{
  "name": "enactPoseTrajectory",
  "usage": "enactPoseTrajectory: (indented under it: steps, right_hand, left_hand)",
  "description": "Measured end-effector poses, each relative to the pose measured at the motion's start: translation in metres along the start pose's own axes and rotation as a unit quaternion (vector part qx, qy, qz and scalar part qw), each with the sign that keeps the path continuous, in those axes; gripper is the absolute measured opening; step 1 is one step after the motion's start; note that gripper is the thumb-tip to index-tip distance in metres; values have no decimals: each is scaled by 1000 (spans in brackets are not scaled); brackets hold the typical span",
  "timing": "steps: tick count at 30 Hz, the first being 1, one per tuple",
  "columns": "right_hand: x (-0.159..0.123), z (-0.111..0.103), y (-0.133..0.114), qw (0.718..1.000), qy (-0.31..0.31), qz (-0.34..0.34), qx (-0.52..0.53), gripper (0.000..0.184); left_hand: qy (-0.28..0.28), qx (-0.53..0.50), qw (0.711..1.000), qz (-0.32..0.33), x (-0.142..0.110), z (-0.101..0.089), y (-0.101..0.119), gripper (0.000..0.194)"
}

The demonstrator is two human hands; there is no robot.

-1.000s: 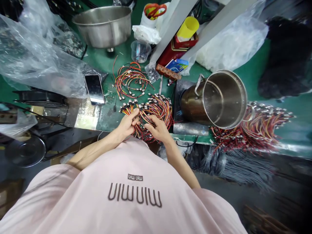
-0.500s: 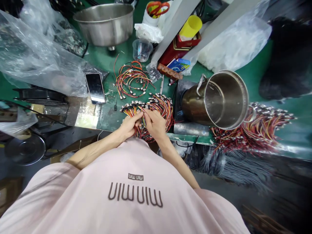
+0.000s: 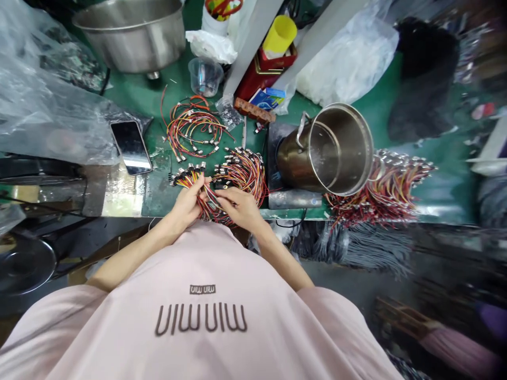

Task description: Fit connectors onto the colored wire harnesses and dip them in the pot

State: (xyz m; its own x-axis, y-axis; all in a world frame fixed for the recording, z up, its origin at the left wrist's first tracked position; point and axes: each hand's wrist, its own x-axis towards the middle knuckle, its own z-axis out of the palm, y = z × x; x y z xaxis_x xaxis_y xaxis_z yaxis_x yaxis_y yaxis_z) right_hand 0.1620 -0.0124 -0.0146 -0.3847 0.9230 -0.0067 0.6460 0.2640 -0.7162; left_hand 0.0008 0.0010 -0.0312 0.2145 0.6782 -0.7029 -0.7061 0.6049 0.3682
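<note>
My left hand [image 3: 189, 203] is closed around thin red, yellow and black wires [image 3: 212, 197] at the table's near edge. My right hand [image 3: 242, 209] pinches the same strands a short way to the right, and its fingertips are partly hidden. Metal-ended connectors [image 3: 189, 173] fan out just beyond my left hand. Behind my right hand lies a thick bundle of similar connector wires [image 3: 249, 171]. Farther back, a loose coil of such wires [image 3: 194, 129] rests on the green table.
A phone [image 3: 132, 148] lies to the left, near plastic bags [image 3: 51, 116]. A steel basin [image 3: 134, 37] stands at the back. On the right, a tilted steel pot [image 3: 328, 150] leans beside a large wire pile [image 3: 380, 198]. A red tin [image 3: 261, 74] stands behind a clear cup [image 3: 205, 78].
The view has turned right, so the table things sit farther left. My right hand has drawn back from my left fingers and lower, with a stretch of wires now showing between them.
</note>
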Motion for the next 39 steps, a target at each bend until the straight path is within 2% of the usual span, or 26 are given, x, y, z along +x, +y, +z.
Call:
enactPoseTrajectory:
  steps: [2, 4, 6, 8, 11, 15, 20, 24, 26, 29, 33, 36, 39]
  right_hand:
    - [2, -19, 27, 996, 61, 63, -4, 24]
    - [12, -38, 60, 973, 132, 174, -80, 25]
    - [28, -51, 93, 939, 133, 281, -150, 29]
    - [45, -56, 121, 919, 105, 342, -165, 35]
    - [62, -53, 149, 913, 77, 378, -131, 32]
    - [63, -46, 160, 913, 103, 378, -113, 22]
    - [51, -49, 151, 916, 163, 349, -108, 24]
    - [41, -51, 127, 926, 242, 290, 11, 21]
    - [35, -47, 105, 931, 251, 256, 67, 19]
    - [24, -35, 64, 949, 243, 187, 76, 19]
    - [11, -12, 14, 976, 202, 80, -20, 18]
    - [5, 2, -5, 985, 161, 22, -64, 20]
    - [4, 11, -10, 987, 127, -5, -101, 23]
  left_hand:
    - [17, 19, 1000, 9, -1, -3, 5, 30]
    - [36, 28, 999, 19, -4, -3, 8, 29]
    - [33, 24, 999, 23, -8, -3, 10, 27]
    - [14, 6, 1000, 13, -15, -1, 12, 25]
    - [-27, -24, 999, -32, -24, -1, 17, 25]
    - [-67, -76, 993, -64, -29, -6, 23, 27]
    - [-67, -107, 990, -58, -22, -10, 17, 26]
    - [-74, -89, 992, -51, -17, -6, 9, 22]
    - [-74, -75, 993, -55, -16, -2, 4, 20]
    - [-70, -48, 994, -63, -15, 5, -3, 20]
    - [-75, -17, 996, -54, -13, 10, -9, 25]
    - [-79, -1, 996, -33, -14, 12, -12, 29]
    - [-69, 9, 997, -14, -15, 11, -13, 34]
